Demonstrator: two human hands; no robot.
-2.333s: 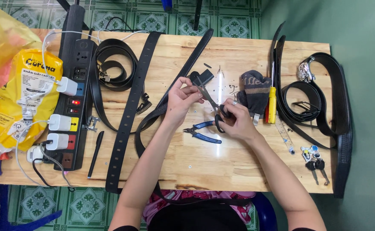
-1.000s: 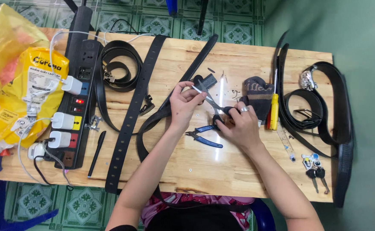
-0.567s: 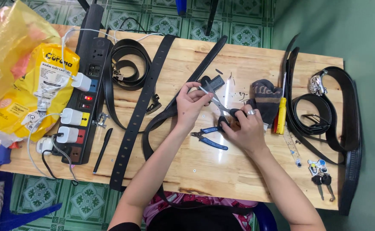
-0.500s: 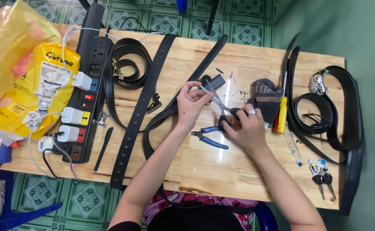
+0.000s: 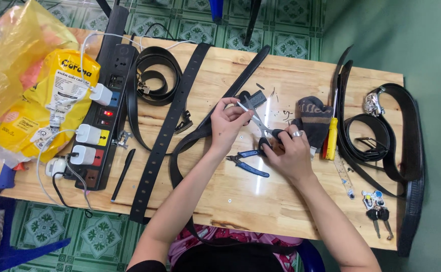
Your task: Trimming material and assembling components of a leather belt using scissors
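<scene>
Right hand (image 5: 292,151) has its grip closed round the black handles of the scissors (image 5: 260,126), blades angled up toward the table's (image 5: 260,196) far edge. Left hand (image 5: 229,123) pinches the black belt end (image 5: 253,98) right at the blade tips, mid-table. Blue pliers (image 5: 247,162) lie just below both hands, untouched.

Black belts (image 5: 166,123), blue-handled pliers (image 5: 249,164), yellow-handled screwdriver (image 5: 332,138), yellow bag (image 5: 49,108), pale wooden table (image 5: 260,201), green patterned floor tiles (image 5: 104,236)
</scene>
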